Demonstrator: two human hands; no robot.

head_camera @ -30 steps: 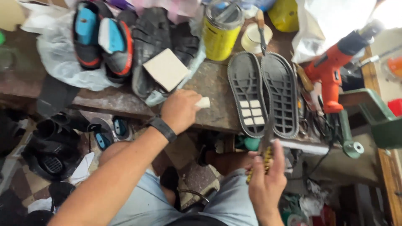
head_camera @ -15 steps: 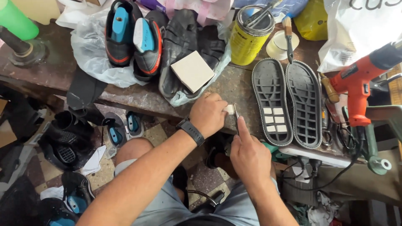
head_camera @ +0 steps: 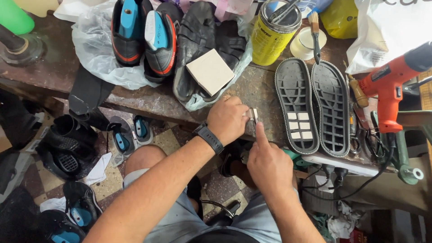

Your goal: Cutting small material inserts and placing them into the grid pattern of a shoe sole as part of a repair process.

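At the front edge of the worn workbench [head_camera: 157, 101], my left hand [head_camera: 227, 119], with a black watch on its wrist, pinches a small white piece [head_camera: 253, 112]. My right hand [head_camera: 270, 164] comes up from below with its index finger stretched out. It presses a thin grey blade [head_camera: 250, 127] against the white piece. Just right of both hands lie two black rubber soles [head_camera: 297, 101], tread side up. Several small white squares sit in the left sole's grid.
A white square block [head_camera: 210, 72] rests on black shoes [head_camera: 198, 40] beside sneakers [head_camera: 144, 36] on a plastic bag. A yellow can [head_camera: 272, 33], a brush [head_camera: 315, 31] and an orange power tool [head_camera: 389, 87] stand at the right. More shoes [head_camera: 67, 148] lie on the floor.
My right hand rose from my lap with the blade and met the white piece in my left hand. My left hand stayed at the bench edge.
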